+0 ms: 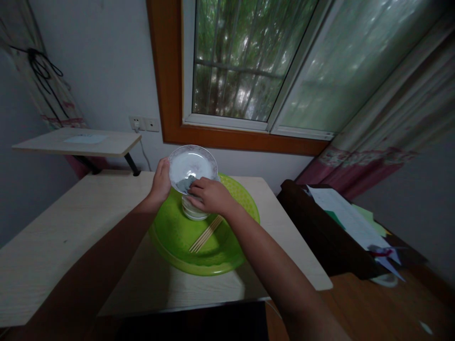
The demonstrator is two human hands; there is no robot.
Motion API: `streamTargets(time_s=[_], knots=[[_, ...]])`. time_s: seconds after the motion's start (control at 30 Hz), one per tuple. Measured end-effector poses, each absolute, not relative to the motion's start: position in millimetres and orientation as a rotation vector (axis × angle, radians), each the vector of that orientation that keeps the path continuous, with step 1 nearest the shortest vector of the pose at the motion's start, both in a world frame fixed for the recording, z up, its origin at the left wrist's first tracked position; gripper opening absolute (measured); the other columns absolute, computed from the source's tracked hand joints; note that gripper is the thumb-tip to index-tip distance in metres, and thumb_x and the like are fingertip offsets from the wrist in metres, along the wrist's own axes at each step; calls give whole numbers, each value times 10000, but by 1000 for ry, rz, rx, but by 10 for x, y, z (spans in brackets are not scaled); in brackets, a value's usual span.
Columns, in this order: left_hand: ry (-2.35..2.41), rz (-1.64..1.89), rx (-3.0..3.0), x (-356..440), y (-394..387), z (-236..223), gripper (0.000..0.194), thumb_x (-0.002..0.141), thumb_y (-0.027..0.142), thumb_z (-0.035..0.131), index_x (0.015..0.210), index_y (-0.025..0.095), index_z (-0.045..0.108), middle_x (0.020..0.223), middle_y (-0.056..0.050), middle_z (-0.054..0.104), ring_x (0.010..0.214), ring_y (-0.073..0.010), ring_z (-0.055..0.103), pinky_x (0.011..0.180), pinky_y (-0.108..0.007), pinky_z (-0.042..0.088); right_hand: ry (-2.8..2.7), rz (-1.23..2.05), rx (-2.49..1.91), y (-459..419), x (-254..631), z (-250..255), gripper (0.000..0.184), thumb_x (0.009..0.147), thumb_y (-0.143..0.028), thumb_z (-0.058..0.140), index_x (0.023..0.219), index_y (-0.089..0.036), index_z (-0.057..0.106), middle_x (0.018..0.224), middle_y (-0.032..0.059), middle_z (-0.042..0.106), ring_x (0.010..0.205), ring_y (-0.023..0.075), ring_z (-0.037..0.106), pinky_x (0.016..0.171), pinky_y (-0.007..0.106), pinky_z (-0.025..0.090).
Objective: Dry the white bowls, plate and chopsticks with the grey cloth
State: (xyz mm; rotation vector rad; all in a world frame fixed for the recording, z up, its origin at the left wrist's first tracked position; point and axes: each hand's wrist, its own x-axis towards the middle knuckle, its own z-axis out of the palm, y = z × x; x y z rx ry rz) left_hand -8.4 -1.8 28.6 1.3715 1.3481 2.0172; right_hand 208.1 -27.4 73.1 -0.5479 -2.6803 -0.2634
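My left hand grips the left rim of a white plate with a greyish patterned border, tilted up above the basin. Against the plate's lower inside, my right hand presses a grey-green cloth, its fingers closed over it. Under the plate, white bowls, seemingly stacked, stand in a green plastic basin; my right hand and the plate hide their upper part. Several wooden chopsticks lie side by side in the basin, to the right of the bowls.
The basin rests on a light wooden table. A raised shelf with a paper on it stands at the left. Behind are a wall socket and a window. On the right, papers lie on dark furniture beside a curtain.
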Motion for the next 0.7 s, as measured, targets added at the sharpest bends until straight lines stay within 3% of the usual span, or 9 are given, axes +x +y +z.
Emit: streamTargets(time_s=[0.2, 0.47, 0.7], knots=[[1368, 1999, 1368, -86, -24, 295, 462, 975, 579, 407, 1104, 187, 614, 1187, -97, 668, 1122, -221, 609, 1064, -370, 460, -2643, -274, -716, -236, 2126, 731, 500, 1054, -489, 405, 929, -170, 769, 932, 105, 707, 916, 210, 615, 832, 335, 463], [1354, 1887, 1416, -27, -21, 281, 388, 953, 530, 427, 1030, 196, 610, 1079, -79, 661, 1018, -227, 604, 983, -380, 497, -2656, -67, -387, -243, 2021, 663, 375, 1053, -309, 420, 1241, -149, 703, 1283, 94, 680, 1181, 207, 599, 1065, 348, 468], [1240, 1773, 1509, -3, 27, 251, 360, 951, 499, 435, 1044, 201, 614, 1104, -77, 674, 1065, -222, 608, 1047, -385, 467, -2580, -172, -498, -192, 1863, 611, 460, 1058, -370, 413, 1428, -142, 565, 1469, 145, 555, 1353, 244, 516, 1159, 417, 418]])
